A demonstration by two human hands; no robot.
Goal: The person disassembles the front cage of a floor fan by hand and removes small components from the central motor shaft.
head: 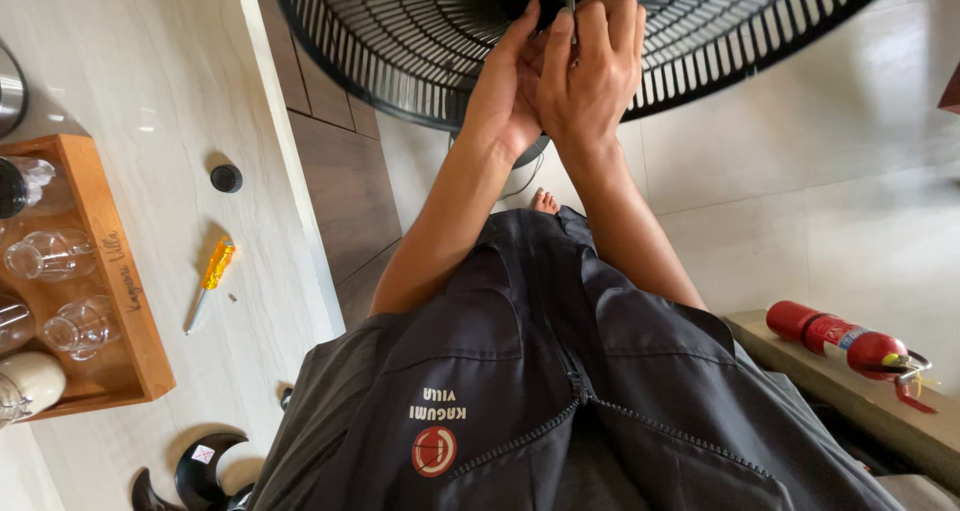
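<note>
Dark zip jacket [560, 391] fills the near view, and both arms reach straight out from it to the hub of a black fan grille [400, 41]. Right hand [592, 71] is curled around a thin dark shaft poking out of the hub; left hand [505, 91] presses alongside, fingers extended, touching it. Yellow-handled screwdriver [210, 281] lies well off to the left on the counter [180, 71], beside a black cap [226, 178].

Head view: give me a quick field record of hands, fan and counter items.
left hand: open against the fan's centre, beside the right
right hand: pinching a thin tool at the hub
fan grille: black, round, facing the person
screwdriver: yellow handle, lying on the pale counter
black cap: on the counter
wooden tray: holds glasses
fire extinguisher: red, lying on a ledge
</note>
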